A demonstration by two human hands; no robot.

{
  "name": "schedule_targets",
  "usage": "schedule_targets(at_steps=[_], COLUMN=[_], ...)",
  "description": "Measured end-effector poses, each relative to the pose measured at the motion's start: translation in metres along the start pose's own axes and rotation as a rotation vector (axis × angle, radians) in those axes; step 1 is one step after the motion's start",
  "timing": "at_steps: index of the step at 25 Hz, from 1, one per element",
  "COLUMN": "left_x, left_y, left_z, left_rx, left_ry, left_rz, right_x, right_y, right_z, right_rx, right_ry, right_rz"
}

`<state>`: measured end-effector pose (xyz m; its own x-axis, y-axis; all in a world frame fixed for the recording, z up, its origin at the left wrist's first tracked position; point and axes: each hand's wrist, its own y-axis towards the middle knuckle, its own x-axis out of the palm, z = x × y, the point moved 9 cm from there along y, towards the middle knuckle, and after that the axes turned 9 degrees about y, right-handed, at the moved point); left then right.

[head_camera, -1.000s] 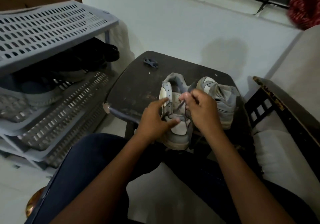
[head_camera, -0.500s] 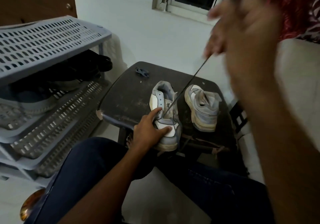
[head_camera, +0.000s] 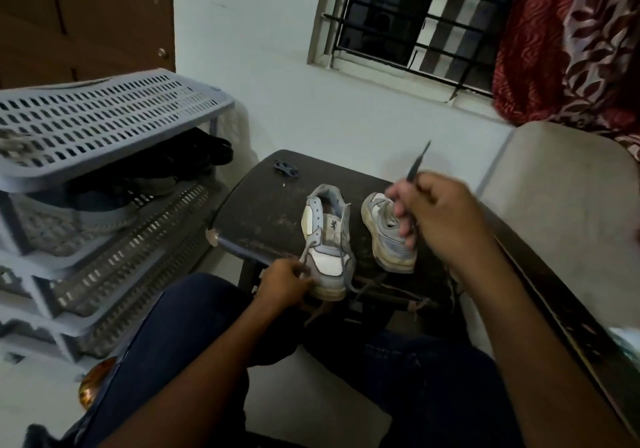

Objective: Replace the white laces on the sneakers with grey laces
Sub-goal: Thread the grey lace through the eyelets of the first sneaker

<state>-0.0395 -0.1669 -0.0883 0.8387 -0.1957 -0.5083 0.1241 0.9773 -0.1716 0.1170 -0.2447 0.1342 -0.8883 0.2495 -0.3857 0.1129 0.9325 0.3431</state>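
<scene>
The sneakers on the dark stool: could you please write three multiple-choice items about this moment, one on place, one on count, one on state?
1. Where does the left hand rest?
A. at the toe of the left sneaker
B. on the shoe rack
C. on the window bars

2. How many sneakers stand on the stool?
A. one
B. two
C. four

3. What is the right hand doing?
A. lying flat
B. gripping a dark lace
C. holding a cup

Key: 1 A, fingers touch its toe; 2 B, the right sneaker stands beside it; 3 B, the lace end sticks up from the fist.
</scene>
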Motion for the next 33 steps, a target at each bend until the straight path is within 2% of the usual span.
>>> schedule_targets(at_steps=[3,6,8,10,11,12,15,18,22,25,28,30,33], left_x=[0.011,0.023,0.022,0.012,0.001,-0.013,-0.058,-0.073,-0.061,-0.049,-0.045,-0.045,-0.036], left_y=[-0.066,-0.129,-0.145,-0.152,-0.157,-0.163,-0.179,-0.174,-0.158,-0.139,-0.114,-0.1,-0.086], left_z=[0.02,0.042,0.039,0.032,0.037,0.046,0.077,0.091,0.078,0.068,0.052,0.039,0.019], left_rx=[0.075,0.163,0.198,0.283,0.334,0.388,0.512,0.593,0.542,0.45,0.345,0.293,0.192], left_ry=[-0.213,-0.502,-0.473,-0.187,-0.037,0.017,-0.295,-0.392,-0.519,-0.642,-0.673,-0.646,-0.684], left_rz=[-0.178,-0.354,-0.365,-0.265,-0.169,-0.048,0.205,0.209,0.115,0.046,0.071,0.126,0.16], right_x=[0.003,0.011,0.012,0.008,0.007,0.006,0.029,0.057,0.065,0.081,0.083,0.062,0.043], right_y=[-0.019,-0.033,-0.037,-0.04,-0.043,-0.048,-0.072,-0.099,-0.101,-0.099,-0.083,-0.062,-0.031], right_z=[0.055,0.074,0.062,0.034,0.017,0.001,-0.034,-0.039,-0.016,0.009,0.043,0.081,0.146], right_rx=[0.144,0.212,0.202,0.124,0.075,0.037,0.044,0.013,-0.014,0.005,0.066,0.144,0.228], right_ry=[0.001,0.085,0.201,0.218,0.184,0.156,0.083,-0.231,-0.31,-0.273,-0.163,-0.079,-0.104], right_rz=[0.007,0.003,0.027,0.048,0.047,0.031,-0.165,-0.295,-0.247,-0.301,-0.31,-0.124,0.124])
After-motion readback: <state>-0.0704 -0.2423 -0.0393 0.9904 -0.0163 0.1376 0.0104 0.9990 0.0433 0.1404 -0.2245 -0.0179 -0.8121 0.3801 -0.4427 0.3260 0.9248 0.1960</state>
